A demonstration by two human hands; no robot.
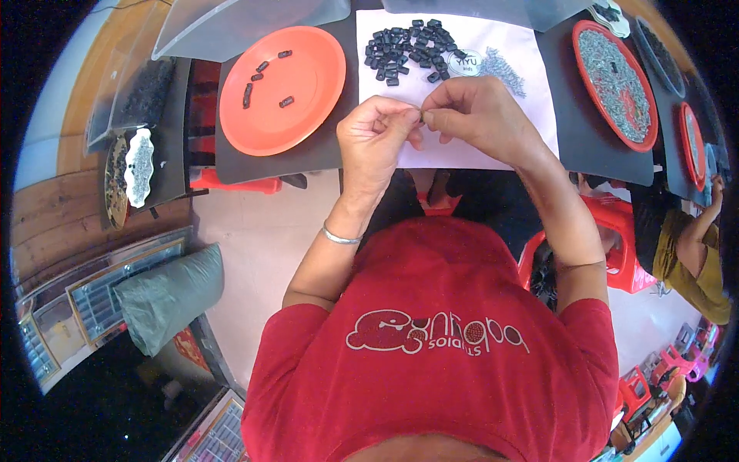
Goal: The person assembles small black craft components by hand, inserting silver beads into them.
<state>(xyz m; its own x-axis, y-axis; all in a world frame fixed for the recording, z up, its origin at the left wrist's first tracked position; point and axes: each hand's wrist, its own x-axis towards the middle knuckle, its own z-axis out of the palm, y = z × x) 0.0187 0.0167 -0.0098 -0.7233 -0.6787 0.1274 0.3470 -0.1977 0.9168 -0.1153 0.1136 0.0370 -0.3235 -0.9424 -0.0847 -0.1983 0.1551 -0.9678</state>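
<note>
My left hand (375, 132) and my right hand (485, 115) meet over the near part of a white sheet (535, 127). Thumb and fingers of both are pinched on a small dark piece (421, 118), mostly covered by the fingertips, so its kind is unclear. Just beyond the hands lies a loose heap of small black blocky parts (404, 52). To its right is a scatter of thin silver metal pieces (502, 71). An orange plate (289, 127) on the left carries several black parts, spaced apart.
On the right, a red tray (656, 127) holds many silver pieces, with a black part among them. Clear plastic bins (254, 27) stand along the far side. At the left edge is a white scalloped dish (139, 165). Another person's arm (697, 235) shows far right, near a red stool (627, 254).
</note>
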